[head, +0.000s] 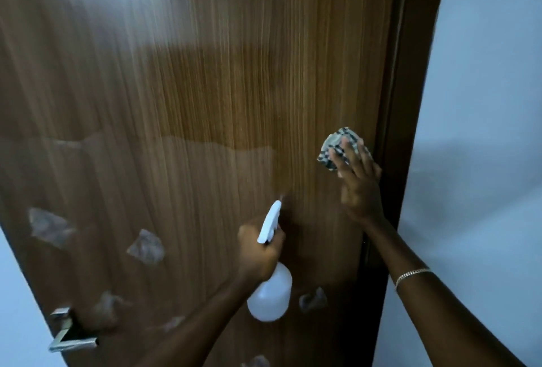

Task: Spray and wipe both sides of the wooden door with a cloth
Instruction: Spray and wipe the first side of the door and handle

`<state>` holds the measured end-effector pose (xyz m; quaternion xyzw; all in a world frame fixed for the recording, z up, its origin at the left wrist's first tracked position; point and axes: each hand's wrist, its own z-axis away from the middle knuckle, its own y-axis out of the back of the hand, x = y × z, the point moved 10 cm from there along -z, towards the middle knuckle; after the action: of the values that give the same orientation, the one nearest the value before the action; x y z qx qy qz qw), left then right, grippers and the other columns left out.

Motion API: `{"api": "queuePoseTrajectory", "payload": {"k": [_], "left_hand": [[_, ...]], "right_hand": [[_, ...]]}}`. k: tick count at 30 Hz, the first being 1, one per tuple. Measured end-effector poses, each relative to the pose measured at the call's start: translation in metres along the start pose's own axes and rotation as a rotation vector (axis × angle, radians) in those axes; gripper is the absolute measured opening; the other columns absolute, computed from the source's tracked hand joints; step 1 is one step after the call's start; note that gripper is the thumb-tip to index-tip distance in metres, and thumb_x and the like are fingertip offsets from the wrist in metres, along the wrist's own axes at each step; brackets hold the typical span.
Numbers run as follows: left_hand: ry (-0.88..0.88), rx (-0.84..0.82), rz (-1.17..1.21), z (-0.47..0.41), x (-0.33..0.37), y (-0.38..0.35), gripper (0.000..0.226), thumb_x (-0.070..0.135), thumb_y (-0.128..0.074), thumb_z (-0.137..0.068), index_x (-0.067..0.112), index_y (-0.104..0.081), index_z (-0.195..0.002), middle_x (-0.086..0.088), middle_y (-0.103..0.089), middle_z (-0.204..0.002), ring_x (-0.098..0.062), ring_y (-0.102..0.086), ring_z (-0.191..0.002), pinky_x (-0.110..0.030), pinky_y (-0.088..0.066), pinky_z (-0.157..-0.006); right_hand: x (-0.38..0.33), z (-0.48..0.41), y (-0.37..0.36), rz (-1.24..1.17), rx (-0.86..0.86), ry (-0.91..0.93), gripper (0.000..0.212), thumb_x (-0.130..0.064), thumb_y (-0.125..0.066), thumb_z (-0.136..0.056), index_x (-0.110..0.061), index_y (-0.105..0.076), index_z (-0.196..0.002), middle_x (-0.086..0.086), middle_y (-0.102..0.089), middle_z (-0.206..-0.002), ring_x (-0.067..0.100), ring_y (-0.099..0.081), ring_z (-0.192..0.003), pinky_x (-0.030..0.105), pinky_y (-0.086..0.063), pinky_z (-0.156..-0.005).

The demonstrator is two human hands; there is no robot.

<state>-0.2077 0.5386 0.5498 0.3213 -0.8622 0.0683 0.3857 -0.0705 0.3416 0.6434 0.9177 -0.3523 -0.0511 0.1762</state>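
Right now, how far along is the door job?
Done: likely little; a damp-looking edge crosses the door mid-height. In hand: left hand grips the bottle, nozzle at the door; right hand presses the cloth near the right edge. Left: pale patches lower down, and the other side, not in view.

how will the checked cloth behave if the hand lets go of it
Probably floppy: the cloth is bunched into a wad under the right hand. It likely falls if released, since only that flat hand presses it to the upright door. It probably slides easily on the glossy wood.
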Motion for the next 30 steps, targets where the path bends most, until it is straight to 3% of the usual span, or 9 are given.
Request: {"api": "queuePoseTrajectory", "payload": {"k": [4,8,10,13,16,20,23,27,30], "left_hand": [[-0.014,0.040,-0.050,0.009,-0.001,0.017,0.012,0.010,-0.064,-0.089,0.019,-0.067,-0.082,0.004,-0.065,-0.068,-0.017,-0.064,-0.056,-0.023,-0.049,-0.052],[-0.037,0.127,-0.056,0.003,0.009,0.040,0.014,0.007,-0.062,-0.088,0.017,-0.068,-0.082,0.002,-0.067,-0.069,-0.017,-0.066,-0.060,-0.025,-0.051,-0.054],[-0.061,0.140,-0.047,0.004,0.009,0.052,0.010,0.009,-0.062,-0.089,0.012,-0.071,-0.089,-0.001,-0.071,-0.076,-0.019,-0.071,-0.069,-0.025,-0.056,-0.060],[-0.047,0.169,-0.099,0.012,0.001,0.072,0.010,0.007,-0.063,-0.088,0.011,-0.071,-0.088,0.002,-0.071,-0.075,-0.017,-0.070,-0.067,-0.021,-0.053,-0.060],[-0.038,0.167,-0.133,0.018,-0.005,0.080,0.013,0.003,-0.062,-0.087,0.014,-0.068,-0.084,0.008,-0.067,-0.070,-0.013,-0.066,-0.062,-0.016,-0.049,-0.058],[-0.059,0.180,-0.177,0.014,0.006,0.083,0.024,-0.003,-0.058,-0.084,0.018,-0.059,-0.072,0.004,-0.059,-0.063,-0.013,-0.057,-0.053,-0.018,-0.042,-0.052],[-0.054,0.193,-0.163,0.016,0.005,0.100,0.012,0.004,-0.060,-0.087,0.011,-0.065,-0.079,0.001,-0.062,-0.065,-0.019,-0.061,-0.056,-0.027,-0.047,-0.051],[-0.031,0.264,-0.184,0.023,0.000,0.128,0.016,0.028,-0.059,-0.086,0.014,-0.067,-0.082,0.003,-0.065,-0.067,-0.019,-0.066,-0.061,-0.020,-0.049,-0.054],[-0.006,0.272,-0.221,0.019,-0.004,0.139,0.013,0.022,-0.059,-0.086,0.012,-0.063,-0.078,-0.001,-0.062,-0.064,-0.022,-0.063,-0.059,-0.029,-0.051,-0.051]], "right_hand": [[-0.025,-0.026,-0.005,-0.075,0.125,-0.224,0.057,-0.014,-0.044,-0.104,-0.028,-0.032,-0.158,0.003,-0.019,-0.169,0.031,-0.009,-0.157,0.059,-0.019,-0.120],[-0.101,0.036,-0.062,0.066,-0.159,0.319,0.066,-0.022,-0.049,-0.093,-0.031,-0.034,-0.157,0.001,-0.021,-0.168,0.033,-0.013,-0.156,0.060,-0.024,-0.118],[-0.077,0.078,-0.063,0.135,-0.232,0.413,0.069,-0.025,-0.046,-0.091,-0.037,-0.031,-0.157,-0.001,-0.023,-0.167,0.029,-0.013,-0.156,0.060,-0.034,-0.112],[-0.027,0.053,-0.038,0.079,-0.141,0.097,0.067,-0.021,-0.045,-0.092,-0.039,-0.030,-0.155,0.001,-0.024,-0.167,0.028,-0.008,-0.157,0.062,-0.034,-0.108],[-0.059,-0.017,-0.022,0.005,0.045,-0.127,0.059,-0.018,-0.045,-0.099,-0.031,-0.037,-0.156,0.001,-0.019,-0.168,0.033,-0.013,-0.155,0.059,-0.024,-0.114],[-0.172,-0.005,-0.076,0.042,-0.160,0.339,0.068,-0.024,-0.046,-0.093,-0.034,-0.029,-0.158,-0.003,-0.014,-0.170,0.032,-0.008,-0.156,0.058,-0.018,-0.118],[-0.148,0.061,-0.086,0.135,-0.202,0.512,0.079,-0.031,-0.065,-0.088,-0.035,-0.029,-0.158,-0.003,-0.016,-0.169,0.031,-0.011,-0.156,0.054,-0.021,-0.117],[-0.094,0.011,-0.044,0.071,-0.038,0.152,0.081,-0.014,-0.065,-0.086,-0.035,-0.032,-0.157,-0.001,-0.021,-0.167,0.033,-0.017,-0.155,0.057,-0.030,-0.111],[-0.142,-0.057,-0.032,-0.057,0.085,-0.084,0.066,-0.015,-0.050,-0.095,-0.033,-0.033,-0.157,-0.003,-0.015,-0.168,0.032,-0.014,-0.156,0.058,-0.027,-0.113]]}}
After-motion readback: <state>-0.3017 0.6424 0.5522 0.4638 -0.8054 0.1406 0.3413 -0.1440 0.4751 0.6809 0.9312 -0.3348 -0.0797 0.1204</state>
